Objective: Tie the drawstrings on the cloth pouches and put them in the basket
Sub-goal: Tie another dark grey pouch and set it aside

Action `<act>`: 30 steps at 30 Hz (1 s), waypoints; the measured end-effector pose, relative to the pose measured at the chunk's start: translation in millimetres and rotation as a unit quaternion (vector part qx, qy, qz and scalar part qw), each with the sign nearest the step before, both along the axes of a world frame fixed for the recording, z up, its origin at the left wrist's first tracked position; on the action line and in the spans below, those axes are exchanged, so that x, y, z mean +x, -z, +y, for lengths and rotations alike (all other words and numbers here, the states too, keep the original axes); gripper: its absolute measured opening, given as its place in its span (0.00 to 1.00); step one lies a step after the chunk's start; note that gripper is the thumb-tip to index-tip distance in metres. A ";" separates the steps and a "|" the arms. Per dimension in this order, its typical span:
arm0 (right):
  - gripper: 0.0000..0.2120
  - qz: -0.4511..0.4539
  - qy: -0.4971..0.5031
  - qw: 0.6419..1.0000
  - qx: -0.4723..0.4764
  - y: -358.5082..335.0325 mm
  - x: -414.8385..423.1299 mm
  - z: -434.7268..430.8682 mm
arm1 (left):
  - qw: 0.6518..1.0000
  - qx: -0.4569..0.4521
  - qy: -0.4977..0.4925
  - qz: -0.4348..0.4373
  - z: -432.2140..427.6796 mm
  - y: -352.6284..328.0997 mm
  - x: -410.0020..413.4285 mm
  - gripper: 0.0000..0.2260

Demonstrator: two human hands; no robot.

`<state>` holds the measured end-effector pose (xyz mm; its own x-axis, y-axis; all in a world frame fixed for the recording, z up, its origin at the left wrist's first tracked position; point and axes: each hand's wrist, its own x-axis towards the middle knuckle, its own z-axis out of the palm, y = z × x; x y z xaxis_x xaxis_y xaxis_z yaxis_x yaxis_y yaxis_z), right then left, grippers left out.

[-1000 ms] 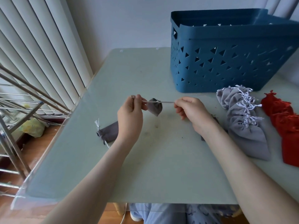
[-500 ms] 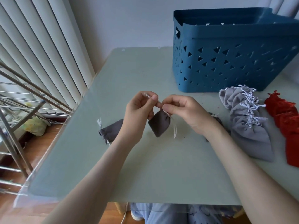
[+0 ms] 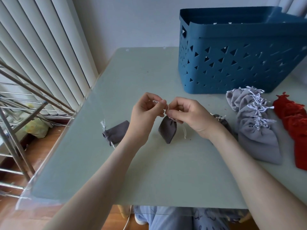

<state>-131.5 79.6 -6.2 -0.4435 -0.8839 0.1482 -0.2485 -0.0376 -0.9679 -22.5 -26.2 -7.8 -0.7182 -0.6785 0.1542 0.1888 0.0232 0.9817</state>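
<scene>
A small dark grey pouch [image 3: 167, 130] hangs just above the table [image 3: 166, 176] from its white drawstring. My left hand [image 3: 146, 112] and my right hand [image 3: 187, 115] meet above it, each pinching a string end at the pouch's neck. A second dark grey pouch [image 3: 116, 132] lies on the table left of my left wrist, its strings tied. The blue basket [image 3: 232, 63] with triangular holes stands at the back right. Its inside is hidden from here.
Right of my right hand lies a pile of light grey pouches [image 3: 255, 123] with white strings, and a pile of red pouches [image 3: 295, 127] beside it. Another dark pouch [image 3: 221, 120] peeks out behind my right wrist. A metal rack [image 3: 20, 105] stands left of the table.
My hands, which had pulled the drawstring taut and apart, have come together at the pouch's neck. The pouch now hangs lower between them.
</scene>
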 end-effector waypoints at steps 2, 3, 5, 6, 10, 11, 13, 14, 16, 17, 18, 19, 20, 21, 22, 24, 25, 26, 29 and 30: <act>0.08 0.021 0.007 1.000 -0.005 1.7 -0.1 -0.5 | 0.999 -0.018 -0.022 -0.026 -0.2 3.0 -2.2 0.08; 0.08 0.023 0.011 1.000 -0.009 2.0 -0.2 -0.7 | 0.999 -0.025 -0.028 -0.038 0.0 4.7 -3.4 0.08; 0.08 0.024 0.024 0.999 -0.013 2.1 -0.4 -1.4 | 0.998 -0.022 -0.027 -0.045 1.0 6.9 -4.7 0.09; 0.08 0.026 0.030 0.999 -0.017 2.1 -0.3 -1.9 | 0.999 -0.016 -0.021 -0.042 1.2 7.3 -4.6 0.09; 0.07 0.045 0.047 0.998 -0.018 4.3 -1.1 -3.4 | 0.999 -0.012 0.005 -0.036 0.7 10.5 -4.2 0.10; 0.08 0.053 0.049 0.997 -0.014 4.7 -1.2 -4.0 | 0.999 -0.016 0.003 -0.044 0.2 11.5 -4.6 0.10; 0.08 0.045 0.052 0.998 -0.016 4.5 -0.4 -4.9 | 0.997 -0.038 -0.006 -0.062 -0.9 13.0 -4.8 0.10; 0.07 0.034 0.055 0.998 -0.020 4.5 -0.4 -5.3 | 0.996 -0.051 -0.006 -0.069 -1.4 12.8 -4.4 0.10; 0.04 0.032 0.075 0.997 -0.017 5.3 -2.4 -5.3 | 0.996 -0.051 0.008 -0.072 -0.9 12.1 -4.3 0.08; 0.04 0.039 0.086 0.995 -0.013 5.7 -3.5 -4.9 | 0.996 -0.044 0.016 -0.075 -0.2 11.6 -4.3 0.08; 0.04 0.048 0.096 0.994 -0.009 5.8 -4.1 -4.4 | 0.996 -0.037 0.024 -0.080 0.5 10.7 -3.9 0.07; 0.04 0.059 0.105 0.993 -0.005 5.9 -4.4 -3.9 | 0.995 -0.033 0.032 -0.086 0.8 10.6 -3.9 0.07; 0.04 0.071 0.112 0.991 0.000 5.4 -4.1 -3.7 | 0.995 -0.031 0.041 -0.091 1.2 10.2 -3.4 0.07; 0.04 0.082 0.119 0.989 0.004 4.6 -3.2 -3.8 | 0.994 -0.030 0.050 -0.093 0.4 10.6 -3.1 0.07; 0.05 0.092 0.125 0.988 0.006 3.3 -2.5 -3.7 | 0.993 -0.028 0.061 -0.092 -0.1 10.4 -2.5 0.07; 0.07 0.106 0.134 0.985 -0.007 0.9 -1.9 -3.9 | 0.992 -0.018 0.088 -0.084 -1.5 10.3 -1.5 0.07; 0.09 0.107 0.134 0.985 -0.017 0.0 -2.0 -3.9 | 0.991 -0.011 0.104 -0.080 -2.2 10.3 -1.0 0.08; 0.09 0.101 0.131 0.986 -0.025 -0.9 -2.1 -3.4 | 0.990 -0.007 0.118 -0.077 -2.5 10.0 -0.6 0.08; 0.10 0.080 0.125 0.988 -0.031 -1.9 -0.2 -2.3 | 0.987 -0.018 0.138 -0.083 -3.7 9.2 0.5 0.09; 0.11 0.081 0.126 0.988 -0.031 -1.5 0.1 -2.2 | 0.986 -0.029 0.140 -0.086 -3.8 8.9 1.3 0.09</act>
<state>-131.4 77.3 -4.7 -0.6140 -0.7354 0.2867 -0.4098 -0.0135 -0.9121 -21.2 -30.0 -16.7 -0.8948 -0.4440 0.0460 0.0260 0.0508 0.9984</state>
